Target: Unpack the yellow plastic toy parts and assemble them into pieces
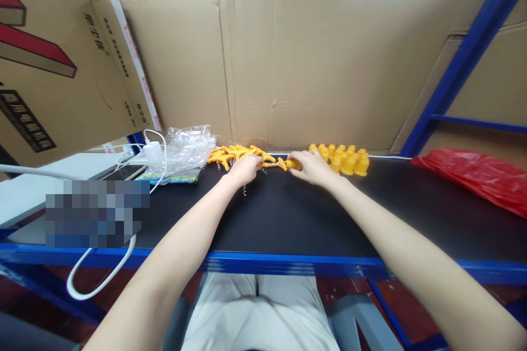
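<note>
My left hand is closed around one end of a yellow corkscrew, whose spiral stretches level toward the right. My right hand grips a yellow cup-shaped piece at the other end, its fingers curled over the top. A small curved yellow part shows between the spiral and that piece; how they join is too small to tell. Behind and left of my left hand lies a pile of yellow corkscrew handles with metal spirals sticking out. Several yellow cup-shaped pieces stand in rows just beyond my right hand.
Clear plastic bags lie left of the pile, near a white charger and cables. A red plastic bag rests at the right. Cardboard walls the back of the black tabletop; a blue metal edge runs along the front.
</note>
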Action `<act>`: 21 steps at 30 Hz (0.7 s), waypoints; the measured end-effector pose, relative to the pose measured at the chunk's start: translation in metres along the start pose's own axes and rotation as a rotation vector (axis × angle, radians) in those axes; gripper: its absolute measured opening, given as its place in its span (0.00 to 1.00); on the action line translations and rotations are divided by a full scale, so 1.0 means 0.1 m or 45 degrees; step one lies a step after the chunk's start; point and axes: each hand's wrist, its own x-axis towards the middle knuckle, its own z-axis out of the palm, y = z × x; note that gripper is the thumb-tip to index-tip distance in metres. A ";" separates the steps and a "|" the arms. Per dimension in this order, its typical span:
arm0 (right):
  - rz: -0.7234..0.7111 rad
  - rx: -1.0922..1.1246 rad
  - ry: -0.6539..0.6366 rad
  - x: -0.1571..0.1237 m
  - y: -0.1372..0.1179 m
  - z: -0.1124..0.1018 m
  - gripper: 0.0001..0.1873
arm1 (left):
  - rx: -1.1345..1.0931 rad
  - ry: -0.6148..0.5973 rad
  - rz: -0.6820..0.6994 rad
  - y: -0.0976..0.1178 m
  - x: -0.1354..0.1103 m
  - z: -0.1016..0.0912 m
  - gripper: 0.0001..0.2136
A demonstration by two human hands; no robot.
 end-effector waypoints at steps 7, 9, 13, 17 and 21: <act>-0.005 -0.054 -0.003 0.01 0.02 0.01 0.14 | -0.027 0.012 -0.046 0.01 0.00 -0.01 0.10; -0.029 -0.057 -0.001 0.01 0.01 0.02 0.15 | -0.046 0.024 -0.042 0.02 0.00 -0.01 0.11; -0.085 -0.061 0.028 0.01 -0.04 0.04 0.16 | -0.055 0.061 0.002 0.02 0.01 0.00 0.15; -0.061 -0.089 0.070 0.01 -0.09 0.06 0.16 | -0.043 0.187 -0.026 -0.01 0.04 0.01 0.17; -0.015 -0.063 0.077 0.01 -0.11 0.07 0.17 | -0.103 0.390 -0.058 0.04 0.05 -0.03 0.13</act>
